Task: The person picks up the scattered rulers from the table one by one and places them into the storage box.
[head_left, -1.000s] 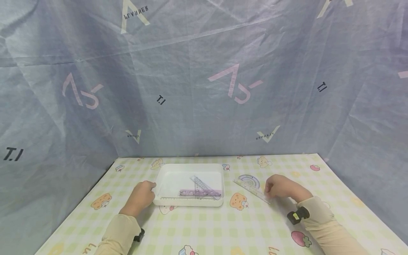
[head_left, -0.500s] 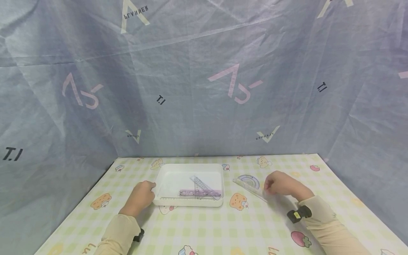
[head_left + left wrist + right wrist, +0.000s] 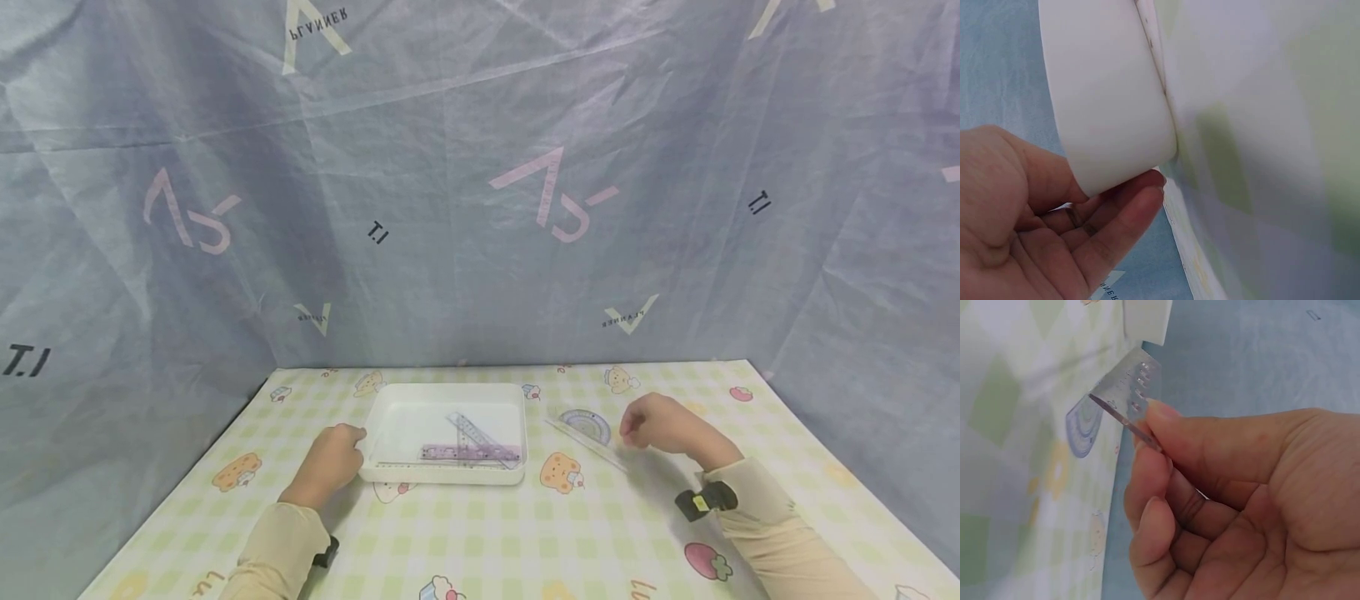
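Note:
My right hand (image 3: 667, 429) pinches one end of a clear straight ruler (image 3: 588, 442) between thumb and fingers. In the right wrist view the ruler (image 3: 1127, 381) tilts up off the cloth, its end held by the thumb. Behind it lies a clear semicircular protractor (image 3: 587, 425), partly covered by the ruler in the head view. My left hand (image 3: 333, 454) grips the left end of a white rectangular tray (image 3: 442, 477). Seen from the left wrist, the thumb goes over the tray's rim (image 3: 1110, 100) and the fingers touch its outer side.
Inside the tray lie a purple ruler (image 3: 438, 452), a clear set square (image 3: 480, 437) across it, and a clear ruler along the near wall. A green checked cloth (image 3: 480, 542) covers the table. A grey-blue curtain (image 3: 450, 292) hangs behind.
My right hand has risen slightly and moved back, lifting the held end of the clear ruler, which now tilts. My left hand and the tray have stayed in place.

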`<state>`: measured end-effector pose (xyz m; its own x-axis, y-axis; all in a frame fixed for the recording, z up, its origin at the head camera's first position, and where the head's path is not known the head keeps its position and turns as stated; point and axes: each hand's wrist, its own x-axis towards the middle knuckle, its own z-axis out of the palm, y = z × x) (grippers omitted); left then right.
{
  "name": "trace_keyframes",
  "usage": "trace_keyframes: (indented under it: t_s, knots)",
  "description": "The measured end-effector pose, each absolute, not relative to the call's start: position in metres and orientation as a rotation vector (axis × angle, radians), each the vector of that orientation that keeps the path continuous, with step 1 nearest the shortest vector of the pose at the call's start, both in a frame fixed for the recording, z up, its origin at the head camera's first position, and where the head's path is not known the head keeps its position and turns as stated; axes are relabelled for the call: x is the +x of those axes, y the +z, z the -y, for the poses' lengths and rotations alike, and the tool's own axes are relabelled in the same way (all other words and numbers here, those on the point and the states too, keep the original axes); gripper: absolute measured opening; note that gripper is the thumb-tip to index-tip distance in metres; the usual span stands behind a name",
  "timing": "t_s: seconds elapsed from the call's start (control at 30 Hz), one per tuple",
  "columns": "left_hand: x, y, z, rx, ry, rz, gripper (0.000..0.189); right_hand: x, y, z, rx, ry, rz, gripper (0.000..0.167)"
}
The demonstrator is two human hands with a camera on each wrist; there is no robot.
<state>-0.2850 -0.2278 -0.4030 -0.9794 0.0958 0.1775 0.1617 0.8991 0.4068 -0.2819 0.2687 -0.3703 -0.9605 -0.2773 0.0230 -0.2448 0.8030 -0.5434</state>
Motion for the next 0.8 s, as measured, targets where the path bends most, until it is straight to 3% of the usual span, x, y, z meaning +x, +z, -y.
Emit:
trace_keyframes:
  t_s: [0.43, 0.8]
  knots:
    - [-0.285, -0.405, 0.230, -0.182, -0.665, 2.920, 0.040, -0.273, -0.354, -0.249, -0.551, -1.006, -2.950, 0.001]
    - [-0.287, -0.407, 0.231, -0.204, -0.672, 2.906, 0.039, -0.271, -0.352, -0.230, -0.645, -1.087, -2.991, 0.006]
